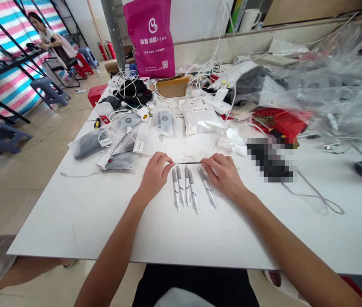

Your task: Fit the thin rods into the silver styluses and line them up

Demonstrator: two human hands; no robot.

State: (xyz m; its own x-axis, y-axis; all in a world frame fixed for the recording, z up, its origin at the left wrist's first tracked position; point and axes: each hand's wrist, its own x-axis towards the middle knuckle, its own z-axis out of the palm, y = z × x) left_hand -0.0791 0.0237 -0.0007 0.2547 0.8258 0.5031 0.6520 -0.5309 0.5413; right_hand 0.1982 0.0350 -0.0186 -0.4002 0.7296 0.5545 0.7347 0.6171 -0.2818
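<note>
A thin dark pen refill [191, 162] lies level between my two hands, just above the far ends of the pens. My left hand [157, 170] pinches its pale left end between thumb and forefinger. At the other end, the fingertips of my right hand [222, 172] are closed on the dark part. Several white pens with grey grips lie on the table below the refill. Most are close together, such as the leftmost pen [176, 189], while one pen [208, 188] rests apart on the right, near my right hand.
Packaged items [117, 162] and a clear pouch [150, 143] lie on the white table [104, 226] at left. Beyond are a white plastic parcel [200, 115], tangled cables and a magenta bag [150, 38]. Clear plastic [337, 94] heaps at right. A person [54, 42] sits far left.
</note>
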